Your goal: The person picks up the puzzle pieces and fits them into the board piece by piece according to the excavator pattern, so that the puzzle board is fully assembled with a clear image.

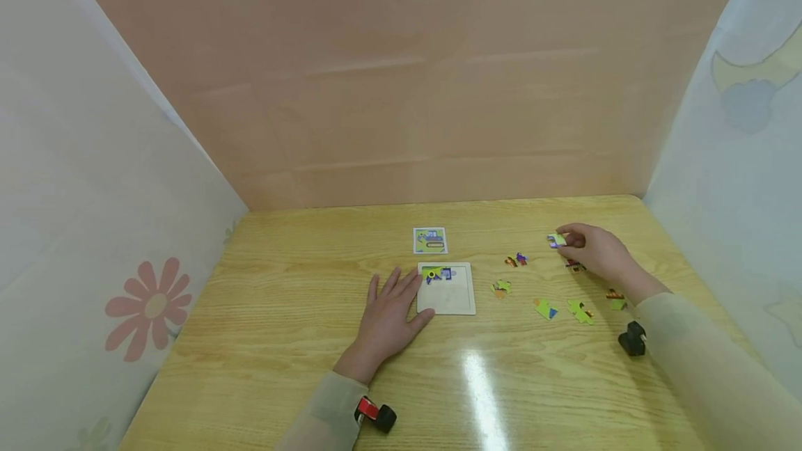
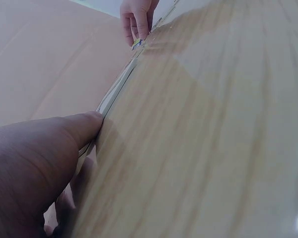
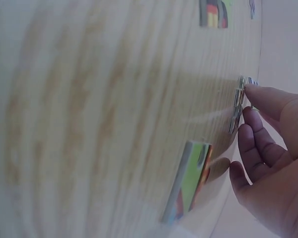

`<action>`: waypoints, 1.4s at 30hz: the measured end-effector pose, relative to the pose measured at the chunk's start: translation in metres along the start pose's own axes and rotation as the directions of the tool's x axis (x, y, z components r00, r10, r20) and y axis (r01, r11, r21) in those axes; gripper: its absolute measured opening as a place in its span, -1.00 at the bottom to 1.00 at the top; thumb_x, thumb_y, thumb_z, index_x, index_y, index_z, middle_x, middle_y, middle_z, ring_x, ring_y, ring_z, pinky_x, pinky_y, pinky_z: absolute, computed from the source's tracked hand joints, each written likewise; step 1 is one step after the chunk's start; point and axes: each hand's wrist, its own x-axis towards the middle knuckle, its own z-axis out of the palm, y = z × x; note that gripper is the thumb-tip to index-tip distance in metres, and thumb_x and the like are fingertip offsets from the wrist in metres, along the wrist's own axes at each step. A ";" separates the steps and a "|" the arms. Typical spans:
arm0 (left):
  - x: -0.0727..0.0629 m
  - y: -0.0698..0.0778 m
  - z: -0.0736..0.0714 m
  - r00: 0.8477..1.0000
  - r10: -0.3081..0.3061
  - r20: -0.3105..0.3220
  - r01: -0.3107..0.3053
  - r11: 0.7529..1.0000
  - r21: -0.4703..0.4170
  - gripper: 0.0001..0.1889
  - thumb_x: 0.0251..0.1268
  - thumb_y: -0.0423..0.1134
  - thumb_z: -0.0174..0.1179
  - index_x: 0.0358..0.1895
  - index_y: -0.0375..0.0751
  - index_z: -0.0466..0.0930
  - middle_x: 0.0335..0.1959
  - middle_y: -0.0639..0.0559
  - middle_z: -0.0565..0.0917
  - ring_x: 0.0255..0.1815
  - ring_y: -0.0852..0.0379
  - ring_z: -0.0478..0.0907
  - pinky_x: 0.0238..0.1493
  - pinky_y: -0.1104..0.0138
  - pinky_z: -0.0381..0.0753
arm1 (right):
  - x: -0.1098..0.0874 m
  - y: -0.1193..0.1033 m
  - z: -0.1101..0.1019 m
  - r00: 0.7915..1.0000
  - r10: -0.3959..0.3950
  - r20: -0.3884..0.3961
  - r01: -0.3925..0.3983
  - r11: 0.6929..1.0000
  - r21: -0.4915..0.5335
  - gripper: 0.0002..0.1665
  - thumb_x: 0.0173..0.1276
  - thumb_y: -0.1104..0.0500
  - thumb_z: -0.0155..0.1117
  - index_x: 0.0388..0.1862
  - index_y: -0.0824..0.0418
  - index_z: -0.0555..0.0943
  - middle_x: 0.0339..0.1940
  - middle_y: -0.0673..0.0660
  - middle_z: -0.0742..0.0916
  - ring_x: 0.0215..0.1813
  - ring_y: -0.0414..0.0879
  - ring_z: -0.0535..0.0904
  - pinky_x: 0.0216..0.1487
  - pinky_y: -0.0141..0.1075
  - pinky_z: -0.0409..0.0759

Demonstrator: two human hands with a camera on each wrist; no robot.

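Observation:
A white puzzle tray (image 1: pixel 460 298) lies flat on the table, with a few joined pieces (image 1: pixel 437 274) in its upper left part. My left hand (image 1: pixel 387 319) rests beside it, fingers spread along its left edge and thumb at the lower left corner. In the left wrist view the thumb (image 2: pixel 84 126) touches the tray's edge. To the far right, my right hand (image 1: pixel 592 250) pinches a green and purple puzzle piece (image 1: pixel 555 240) between thumb and fingers. A dark red piece (image 1: pixel 574 266) lies under that hand.
Behind the tray is a small picture card (image 1: pixel 429 241). Several loose pieces lie right of the tray, among them a red and purple one (image 1: pixel 516 260), a green and orange one (image 1: pixel 501 288) and a green and blue one (image 1: pixel 546 308). A pinkish wall (image 1: pixel 407 89) stands behind the table.

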 end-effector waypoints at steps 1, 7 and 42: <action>0.000 0.000 0.000 1.000 0.000 0.000 0.000 1.000 -0.001 -0.22 0.69 0.28 0.14 0.74 -0.08 0.33 0.75 0.06 0.30 0.82 -0.16 0.04 0.75 -0.29 -0.23 | 0.000 0.000 0.000 1.000 0.002 0.001 -0.002 1.000 0.003 -0.36 0.65 0.10 0.42 0.52 0.42 0.53 0.13 0.35 0.74 0.16 0.27 0.66 0.23 0.30 0.60; 0.000 0.001 -0.001 1.000 0.003 0.000 -0.003 1.000 -0.007 -0.22 0.69 0.28 0.14 0.74 -0.08 0.33 0.75 0.06 0.31 0.81 -0.17 0.05 0.74 -0.30 -0.21 | 0.002 0.003 0.000 1.000 0.009 0.007 -0.009 1.000 0.004 -0.32 0.64 0.09 0.43 0.54 0.44 0.52 0.16 0.35 0.74 0.19 0.28 0.66 0.27 0.32 0.59; -0.001 -0.004 0.002 1.000 0.001 -0.002 -0.001 1.000 0.003 -0.21 0.69 0.28 0.14 0.75 -0.07 0.32 0.75 0.05 0.31 0.81 -0.15 0.04 0.75 -0.29 -0.21 | -0.004 -0.051 0.013 0.991 -0.124 -0.058 0.125 0.992 0.013 -0.42 0.59 0.07 0.49 0.40 0.41 0.65 0.23 0.42 0.74 0.30 0.36 0.61 0.35 0.36 0.52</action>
